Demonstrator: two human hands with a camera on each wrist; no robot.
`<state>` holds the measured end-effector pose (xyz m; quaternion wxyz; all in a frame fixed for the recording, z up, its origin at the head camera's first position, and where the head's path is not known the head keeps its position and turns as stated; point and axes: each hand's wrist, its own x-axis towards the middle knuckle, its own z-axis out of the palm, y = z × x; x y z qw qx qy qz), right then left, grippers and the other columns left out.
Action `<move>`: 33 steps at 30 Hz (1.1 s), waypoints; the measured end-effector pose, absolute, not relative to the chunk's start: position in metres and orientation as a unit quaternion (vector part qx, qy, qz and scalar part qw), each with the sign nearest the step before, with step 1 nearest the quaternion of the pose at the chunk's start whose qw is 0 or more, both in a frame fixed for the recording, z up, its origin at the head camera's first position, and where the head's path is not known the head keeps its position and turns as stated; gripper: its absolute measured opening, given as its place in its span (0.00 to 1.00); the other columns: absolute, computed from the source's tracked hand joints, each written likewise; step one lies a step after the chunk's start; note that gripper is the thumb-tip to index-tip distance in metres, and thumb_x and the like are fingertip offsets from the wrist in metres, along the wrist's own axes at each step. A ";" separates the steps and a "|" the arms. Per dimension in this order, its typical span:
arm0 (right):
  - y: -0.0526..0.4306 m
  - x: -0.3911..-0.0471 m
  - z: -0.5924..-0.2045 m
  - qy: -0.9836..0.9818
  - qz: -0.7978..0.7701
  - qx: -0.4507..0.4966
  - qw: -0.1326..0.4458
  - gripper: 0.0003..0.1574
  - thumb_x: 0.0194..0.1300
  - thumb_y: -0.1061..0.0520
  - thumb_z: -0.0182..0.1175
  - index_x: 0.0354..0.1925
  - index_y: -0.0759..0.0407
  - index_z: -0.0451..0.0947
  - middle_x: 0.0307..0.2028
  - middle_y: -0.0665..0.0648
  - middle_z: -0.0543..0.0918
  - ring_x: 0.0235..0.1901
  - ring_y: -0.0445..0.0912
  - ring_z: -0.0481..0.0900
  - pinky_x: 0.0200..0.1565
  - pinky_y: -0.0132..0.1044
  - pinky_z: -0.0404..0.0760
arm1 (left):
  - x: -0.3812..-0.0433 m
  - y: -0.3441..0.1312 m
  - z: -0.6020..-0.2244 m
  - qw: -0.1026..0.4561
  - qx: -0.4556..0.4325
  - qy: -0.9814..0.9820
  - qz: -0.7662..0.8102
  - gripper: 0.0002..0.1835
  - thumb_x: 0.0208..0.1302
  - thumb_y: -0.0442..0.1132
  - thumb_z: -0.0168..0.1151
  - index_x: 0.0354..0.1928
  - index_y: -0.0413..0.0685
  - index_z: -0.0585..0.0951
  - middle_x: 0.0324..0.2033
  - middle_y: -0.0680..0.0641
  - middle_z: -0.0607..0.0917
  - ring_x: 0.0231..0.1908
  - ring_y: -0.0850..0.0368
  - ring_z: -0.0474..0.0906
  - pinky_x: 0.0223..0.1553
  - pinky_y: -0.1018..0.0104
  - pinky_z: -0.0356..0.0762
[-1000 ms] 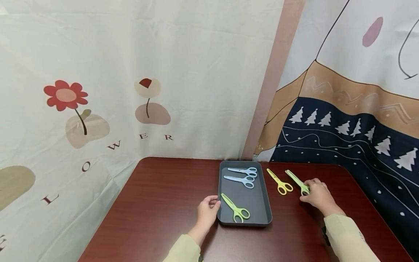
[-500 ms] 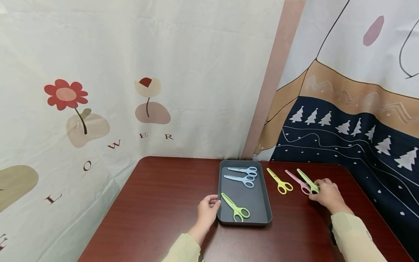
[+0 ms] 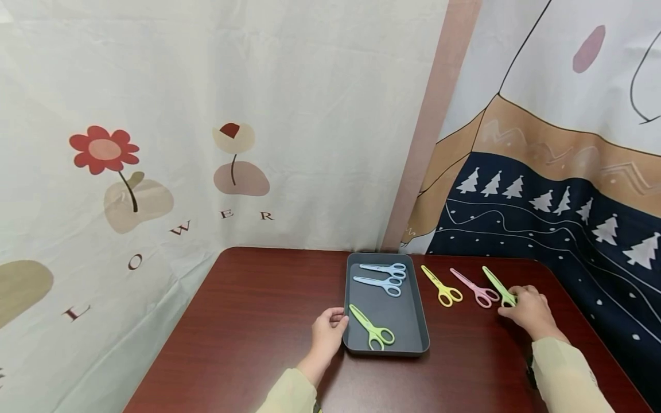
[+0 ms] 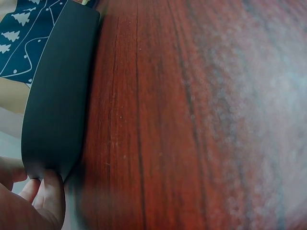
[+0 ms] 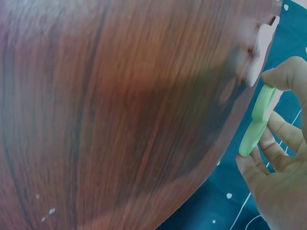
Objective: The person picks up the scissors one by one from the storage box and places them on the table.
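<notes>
My right hand (image 3: pixel 532 310) grips a pair of light green scissors (image 3: pixel 496 280) by the handles, at the table's right side. In the right wrist view, the scissors' green handles (image 5: pixel 261 105) sit between thumb and fingers. To their left lie pink scissors (image 3: pixel 465 280) and yellow scissors (image 3: pixel 432 278), blades pointing away. My left hand (image 3: pixel 327 332) pinches the left wall of a dark grey tray (image 3: pixel 408 327). Inside the tray are two blue scissors (image 3: pixel 373 281) at the far end and green scissors (image 3: pixel 365 322) at the near end.
The reddish-brown wooden table (image 3: pixel 248 321) carries everything. Its far edge meets a pale printed curtain (image 3: pixel 320 126), and a dark blue panel with white trees (image 3: pixel 542 229) hangs beyond the right side.
My right hand has moved the green scissors rightward, off the pink scissors, which now show fully beside them. My left hand and the tray have stayed put.
</notes>
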<state>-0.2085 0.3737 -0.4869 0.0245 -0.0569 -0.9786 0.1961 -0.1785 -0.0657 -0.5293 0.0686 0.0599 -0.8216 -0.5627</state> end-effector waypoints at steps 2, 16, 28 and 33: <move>0.376 -0.207 -0.487 -0.977 0.201 -0.064 0.019 0.38 0.50 0.53 0.69 0.50 0.78 0.69 0.47 0.80 0.66 0.40 0.69 0.63 0.39 0.57 0.69 | -0.179 -0.066 -0.530 0.070 0.060 -0.821 -0.563 0.10 0.59 0.32 0.64 0.42 0.39 0.82 0.32 0.46 0.84 0.33 0.57 0.80 0.32 0.70 0.77; 0.394 -0.203 -0.493 -0.974 0.210 -0.089 -0.004 0.40 0.49 0.50 0.69 0.50 0.78 0.68 0.47 0.81 0.64 0.40 0.70 0.62 0.39 0.59 0.68 | -0.179 -0.065 -0.529 0.074 0.056 -0.824 -0.558 0.10 0.59 0.32 0.64 0.42 0.38 0.82 0.32 0.45 0.84 0.33 0.56 0.80 0.32 0.69 0.77; 0.402 -0.201 -0.491 -0.978 0.188 -0.086 -0.027 0.41 0.49 0.51 0.69 0.50 0.80 0.67 0.45 0.80 0.63 0.41 0.71 0.60 0.39 0.59 0.68 | -0.179 -0.066 -0.530 0.074 0.057 -0.825 -0.557 0.09 0.58 0.31 0.64 0.42 0.38 0.82 0.32 0.46 0.84 0.32 0.57 0.80 0.32 0.70 0.77; 0.403 -0.201 -0.489 -0.980 0.179 -0.083 -0.034 0.40 0.49 0.52 0.69 0.49 0.80 0.67 0.45 0.81 0.63 0.41 0.70 0.59 0.39 0.59 0.69 | -0.179 -0.066 -0.530 0.071 0.058 -0.823 -0.560 0.09 0.58 0.31 0.64 0.42 0.38 0.82 0.32 0.46 0.84 0.32 0.57 0.80 0.32 0.70 0.77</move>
